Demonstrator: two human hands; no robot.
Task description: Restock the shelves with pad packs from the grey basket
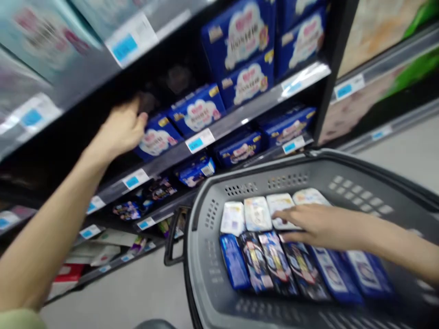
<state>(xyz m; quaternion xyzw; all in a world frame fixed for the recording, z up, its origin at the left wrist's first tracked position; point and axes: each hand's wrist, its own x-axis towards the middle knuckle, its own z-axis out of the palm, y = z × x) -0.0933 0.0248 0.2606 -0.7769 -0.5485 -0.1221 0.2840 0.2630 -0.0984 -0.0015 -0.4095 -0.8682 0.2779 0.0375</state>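
Note:
My left hand point(125, 125) reaches into the dark shelf at upper left, just behind and beside a small blue package point(157, 140) with a white cloud label. Its thumb stands apart from the fingers, whose tips fade into shadow; I see nothing held. Lower right, my right hand point(305, 224) is inside a grey plastic basket point(212, 315). Its fingers are spread over a white package point(279, 203) and the top of a black patterned package point(303, 269). Two rows of packages stand in the basket, white ones behind, blue and dark ones in front. The picture is blurred.
More blue packages point(240, 39) are stacked on the shelf to the right. Shelf edges carry price tags point(200, 140). Below, the lower shelf holds dark packs point(126, 210). The basket's black handle point(174, 244) juts out toward the shelves. Light floor point(113, 297) shows at the bottom.

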